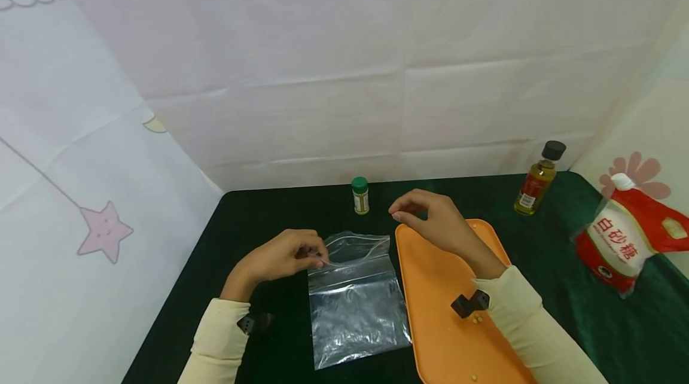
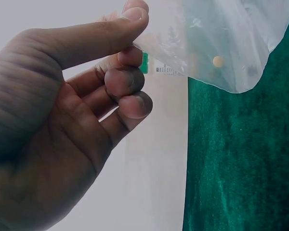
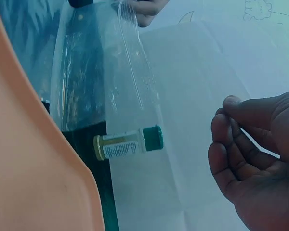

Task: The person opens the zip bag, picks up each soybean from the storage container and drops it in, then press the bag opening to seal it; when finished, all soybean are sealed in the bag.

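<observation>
A clear zip bag (image 1: 359, 312) lies on the dark green cloth, and my left hand (image 1: 287, 255) pinches its upper left edge between thumb and fingers. Inside the plastic, a small yellow bean-like bit (image 2: 218, 61) shows in the left wrist view. My right hand (image 1: 430, 219) is raised over the far left corner of the orange tray (image 1: 441, 312), to the right of the bag's mouth. Its thumb tip meets the curled index finger (image 3: 221, 127); I cannot tell whether something small is hidden between them. A few yellow bits (image 1: 477, 318) lie on the tray under the right wrist.
A small green-capped jar (image 1: 360, 197) stands behind the bag. At the back right is an oil bottle (image 1: 534, 183) with a black cap. A red and white sugar bag (image 1: 619, 234) with a white spout sits at the far right. White printed sheets hang behind and beside the table.
</observation>
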Action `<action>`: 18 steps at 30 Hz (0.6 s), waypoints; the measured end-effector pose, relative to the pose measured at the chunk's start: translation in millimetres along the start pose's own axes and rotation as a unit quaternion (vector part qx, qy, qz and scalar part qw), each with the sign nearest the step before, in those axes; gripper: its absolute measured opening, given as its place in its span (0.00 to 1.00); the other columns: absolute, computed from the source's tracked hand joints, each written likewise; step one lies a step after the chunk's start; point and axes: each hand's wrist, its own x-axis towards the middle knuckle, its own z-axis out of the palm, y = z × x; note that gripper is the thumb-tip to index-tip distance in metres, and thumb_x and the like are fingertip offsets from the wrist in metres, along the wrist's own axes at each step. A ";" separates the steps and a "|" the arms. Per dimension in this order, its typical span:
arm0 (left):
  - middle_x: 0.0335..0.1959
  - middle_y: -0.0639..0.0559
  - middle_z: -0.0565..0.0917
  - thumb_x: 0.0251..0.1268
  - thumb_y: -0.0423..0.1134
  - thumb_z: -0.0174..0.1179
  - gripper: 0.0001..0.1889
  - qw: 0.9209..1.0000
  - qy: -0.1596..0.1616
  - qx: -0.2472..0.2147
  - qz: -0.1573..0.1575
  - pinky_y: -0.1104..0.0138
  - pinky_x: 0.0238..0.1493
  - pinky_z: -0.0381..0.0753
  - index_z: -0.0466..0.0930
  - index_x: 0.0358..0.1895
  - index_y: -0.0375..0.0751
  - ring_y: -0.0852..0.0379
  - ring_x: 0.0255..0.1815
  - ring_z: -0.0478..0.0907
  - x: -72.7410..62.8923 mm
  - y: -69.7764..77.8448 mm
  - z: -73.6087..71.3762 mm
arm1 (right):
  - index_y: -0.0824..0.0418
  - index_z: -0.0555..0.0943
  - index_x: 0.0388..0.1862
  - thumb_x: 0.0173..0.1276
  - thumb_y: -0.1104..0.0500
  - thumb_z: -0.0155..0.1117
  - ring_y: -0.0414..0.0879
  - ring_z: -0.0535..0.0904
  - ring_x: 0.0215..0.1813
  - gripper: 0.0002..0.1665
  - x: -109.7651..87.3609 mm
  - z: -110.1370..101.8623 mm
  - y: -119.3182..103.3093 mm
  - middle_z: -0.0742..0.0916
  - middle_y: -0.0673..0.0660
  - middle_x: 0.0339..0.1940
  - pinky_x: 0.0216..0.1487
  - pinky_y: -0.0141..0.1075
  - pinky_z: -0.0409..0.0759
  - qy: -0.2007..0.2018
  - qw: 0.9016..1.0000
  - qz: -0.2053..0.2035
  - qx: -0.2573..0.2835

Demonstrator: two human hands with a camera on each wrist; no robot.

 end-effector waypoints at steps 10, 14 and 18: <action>0.41 0.58 0.80 0.72 0.36 0.62 0.05 1.000 -0.002 -0.013 0.004 0.66 0.37 0.80 0.85 0.46 0.47 0.59 0.35 0.75 -0.1 0.0 -0.7 | 0.45 0.85 0.48 0.73 0.50 0.65 0.41 0.82 0.45 0.07 -0.3 8.7 -4.0 0.85 0.42 0.45 0.50 0.47 0.80 -0.025 0.996 0.030 0.085; 0.42 0.58 0.80 0.72 0.37 0.62 0.05 1.000 -0.004 -0.016 0.003 0.66 0.37 0.80 0.85 0.46 0.48 0.59 0.36 0.75 0.0 -0.7 -0.5 | 0.45 0.85 0.47 0.73 0.49 0.65 0.42 0.81 0.45 0.07 -0.6 12.7 -6.2 0.85 0.42 0.44 0.49 0.45 0.81 -0.033 0.995 0.036 0.088; 0.41 0.58 0.80 0.72 0.37 0.62 0.05 1.000 -0.004 -0.015 0.004 0.66 0.37 0.80 0.85 0.46 0.48 0.59 0.36 0.76 0.0 -1.9 0.2 | 0.46 0.86 0.47 0.73 0.49 0.65 0.41 0.81 0.45 0.08 -1.0 17.4 -7.7 0.85 0.42 0.44 0.49 0.43 0.82 -0.040 0.995 0.030 0.090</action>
